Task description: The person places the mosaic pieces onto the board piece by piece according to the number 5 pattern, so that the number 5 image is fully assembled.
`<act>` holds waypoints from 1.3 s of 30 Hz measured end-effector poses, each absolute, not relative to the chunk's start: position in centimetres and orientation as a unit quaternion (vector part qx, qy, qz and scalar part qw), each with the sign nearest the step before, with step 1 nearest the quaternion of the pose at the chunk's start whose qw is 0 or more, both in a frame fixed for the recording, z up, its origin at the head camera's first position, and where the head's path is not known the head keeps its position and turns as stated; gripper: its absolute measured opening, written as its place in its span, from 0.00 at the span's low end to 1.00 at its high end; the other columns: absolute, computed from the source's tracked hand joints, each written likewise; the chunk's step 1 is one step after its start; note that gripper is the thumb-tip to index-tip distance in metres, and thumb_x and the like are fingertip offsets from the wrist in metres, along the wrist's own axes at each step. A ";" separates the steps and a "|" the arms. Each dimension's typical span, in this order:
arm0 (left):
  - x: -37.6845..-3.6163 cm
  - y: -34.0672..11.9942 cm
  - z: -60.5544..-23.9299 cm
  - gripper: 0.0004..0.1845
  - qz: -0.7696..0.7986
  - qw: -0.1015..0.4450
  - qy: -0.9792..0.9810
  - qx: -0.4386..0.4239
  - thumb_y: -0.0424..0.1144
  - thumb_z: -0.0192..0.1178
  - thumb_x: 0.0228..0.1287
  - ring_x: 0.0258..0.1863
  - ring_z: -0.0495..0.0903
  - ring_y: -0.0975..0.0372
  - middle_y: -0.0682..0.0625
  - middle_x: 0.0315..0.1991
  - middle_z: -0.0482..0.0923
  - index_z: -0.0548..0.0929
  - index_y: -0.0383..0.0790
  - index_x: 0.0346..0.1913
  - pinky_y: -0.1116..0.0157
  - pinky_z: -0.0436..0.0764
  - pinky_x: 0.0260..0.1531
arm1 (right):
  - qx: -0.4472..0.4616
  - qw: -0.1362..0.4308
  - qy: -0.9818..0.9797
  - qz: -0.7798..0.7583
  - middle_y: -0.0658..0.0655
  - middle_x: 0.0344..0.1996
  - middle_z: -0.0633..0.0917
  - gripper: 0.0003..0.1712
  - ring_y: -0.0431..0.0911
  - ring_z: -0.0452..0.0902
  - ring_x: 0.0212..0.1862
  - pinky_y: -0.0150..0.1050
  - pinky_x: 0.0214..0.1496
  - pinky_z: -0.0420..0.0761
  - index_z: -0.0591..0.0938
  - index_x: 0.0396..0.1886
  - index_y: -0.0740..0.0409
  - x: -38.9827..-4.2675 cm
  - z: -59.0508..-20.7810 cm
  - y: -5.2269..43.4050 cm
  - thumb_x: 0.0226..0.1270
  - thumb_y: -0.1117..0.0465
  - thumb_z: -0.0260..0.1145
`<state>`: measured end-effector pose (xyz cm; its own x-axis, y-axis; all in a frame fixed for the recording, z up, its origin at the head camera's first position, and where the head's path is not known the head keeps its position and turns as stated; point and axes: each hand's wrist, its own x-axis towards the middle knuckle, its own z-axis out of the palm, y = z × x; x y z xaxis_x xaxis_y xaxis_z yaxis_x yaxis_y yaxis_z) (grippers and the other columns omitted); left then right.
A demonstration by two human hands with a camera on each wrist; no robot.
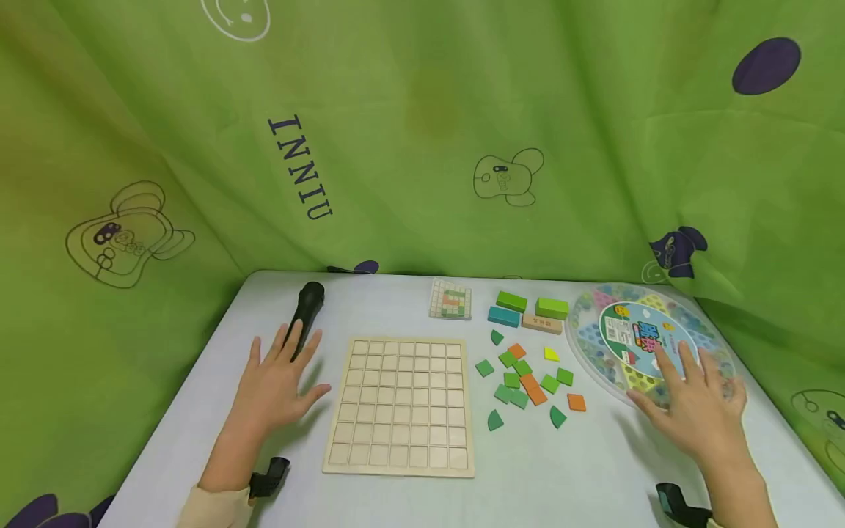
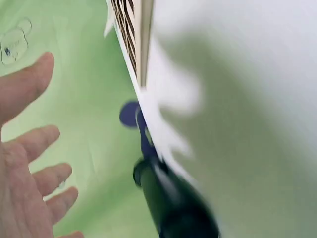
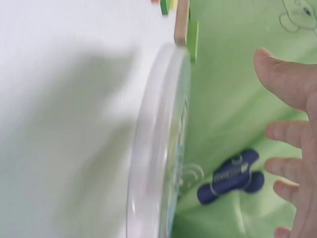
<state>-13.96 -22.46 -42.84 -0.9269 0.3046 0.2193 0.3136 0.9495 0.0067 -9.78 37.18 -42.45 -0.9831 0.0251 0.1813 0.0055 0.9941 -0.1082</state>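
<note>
Head view, near to far. Both hands lie over the white tabletop [image 1: 528,469] with fingers straight and spread, holding nothing. The left hand [image 1: 277,381] rests palm-down left of the board [image 1: 403,403], its fingertips touching or just over the black cylinder [image 1: 305,312] that lies behind it. The right hand [image 1: 696,407] hovers on or just above the near rim of the round case [image 1: 650,337]; whether it presses the lid cannot be told. The left wrist view shows open fingers beside the blurred cylinder [image 2: 173,203]; the right wrist view shows open fingers above the case [image 3: 158,148] seen edge-on.

The board, a wooden grid of square cells, lies flat between the hands, and every cell looks empty. Just right of it the loose tiles [image 1: 524,378] are scattered, green, orange and one yellow, some square, some quarter-round, none on the board. Beyond them stand four blocks [image 1: 528,312], two green, one blue, one plain wood, close together. A pattern card [image 1: 452,299] lies behind the board near the far edge. A green printed curtain [image 1: 422,132] closes the scene behind.

Judged from this layout, placing has not begun: all tiles remain to be set.
</note>
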 end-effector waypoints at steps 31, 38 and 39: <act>-14.5 -20.4 -47.1 0.41 -0.313 -0.127 -0.903 -0.267 0.52 0.70 0.49 0.73 0.50 0.44 0.46 0.72 0.59 0.70 0.44 0.67 0.37 0.52 0.67 | 0.215 -0.092 -0.908 0.347 0.65 0.58 0.77 0.22 0.61 0.74 0.58 0.52 0.55 0.79 0.74 0.61 0.64 -23.6 -44.7 23.0 0.68 0.67 0.58; -14.5 -20.5 -46.8 0.40 -0.314 -0.126 -0.903 -0.265 0.52 0.70 0.49 0.73 0.50 0.46 0.47 0.72 0.58 0.71 0.45 0.67 0.40 0.50 0.69 | 0.209 -0.123 -0.907 0.343 0.67 0.58 0.76 0.22 0.61 0.72 0.59 0.51 0.56 0.79 0.76 0.59 0.66 -25.4 -45.7 22.2 0.65 0.73 0.57; -14.5 -20.5 -46.8 0.40 -0.317 -0.128 -0.902 -0.264 0.51 0.70 0.49 0.73 0.50 0.46 0.47 0.72 0.58 0.71 0.45 0.67 0.40 0.50 0.69 | 0.212 -0.122 -0.909 0.339 0.67 0.57 0.76 0.21 0.61 0.73 0.58 0.51 0.55 0.79 0.76 0.58 0.66 -25.5 -45.9 22.1 0.65 0.74 0.57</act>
